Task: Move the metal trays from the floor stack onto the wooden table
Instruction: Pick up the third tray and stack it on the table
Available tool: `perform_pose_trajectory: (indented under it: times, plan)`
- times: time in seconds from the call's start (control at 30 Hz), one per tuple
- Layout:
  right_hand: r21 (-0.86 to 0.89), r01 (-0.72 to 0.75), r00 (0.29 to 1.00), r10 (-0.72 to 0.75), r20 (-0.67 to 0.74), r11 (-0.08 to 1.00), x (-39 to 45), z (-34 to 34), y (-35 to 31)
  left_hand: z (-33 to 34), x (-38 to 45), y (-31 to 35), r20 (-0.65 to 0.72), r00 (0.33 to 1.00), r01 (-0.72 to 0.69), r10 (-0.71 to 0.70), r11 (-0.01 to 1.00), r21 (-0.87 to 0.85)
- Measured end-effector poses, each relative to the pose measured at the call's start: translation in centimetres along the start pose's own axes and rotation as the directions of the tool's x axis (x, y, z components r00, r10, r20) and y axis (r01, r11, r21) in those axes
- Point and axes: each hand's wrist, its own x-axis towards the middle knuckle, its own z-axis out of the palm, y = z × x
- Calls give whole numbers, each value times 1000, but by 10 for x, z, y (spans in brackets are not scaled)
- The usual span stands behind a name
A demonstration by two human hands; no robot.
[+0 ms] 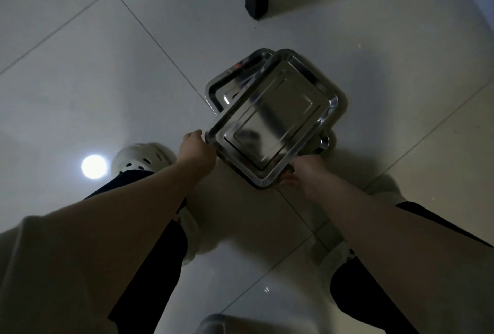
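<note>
Top tray [278, 117], above the floor stack [227, 85], gripped at its near rim by left hand [196, 146] and right hand [304, 173]; apparently stiff, light, slippery steel.

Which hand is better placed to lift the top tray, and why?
Neither alone: the left hand grips the top tray at its near-left corner and the right hand holds the near-right edge, so both suit it.

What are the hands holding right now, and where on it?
Both hands hold the top metal tray by its near rim: the left hand at the left corner, the right hand at the right corner.
</note>
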Motion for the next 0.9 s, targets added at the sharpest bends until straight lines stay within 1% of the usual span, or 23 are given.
perform_pose_trajectory:
  times: [0.13,0.23,0.37,0.57,0.7,0.77,0.9]
  plan:
    - [41,-44,999,44,8,998,7,5,2,4,8,8,32,999,-9,12,994,-106]
    - [77,-44,998,47,-36,996,14,7,5,10,15,8,38,999,1,6,986,-166]
    - [81,-26,995,33,-92,996,18,10,5,13,17,6,8,1000,-16,18,982,-186]
    - [141,-30,996,42,-84,990,20,9,7,16,17,3,-44,999,-33,23,973,-229]
    - [110,23,995,-12,-103,994,18,4,10,18,16,3,-52,999,-14,1,967,-256]
    - [118,25,993,-11,-118,993,18,1,12,19,16,5,-50,999,-8,-6,962,-273]
    - [145,-2,997,12,-70,989,13,-7,10,15,14,11,-42,998,35,-48,962,-272]
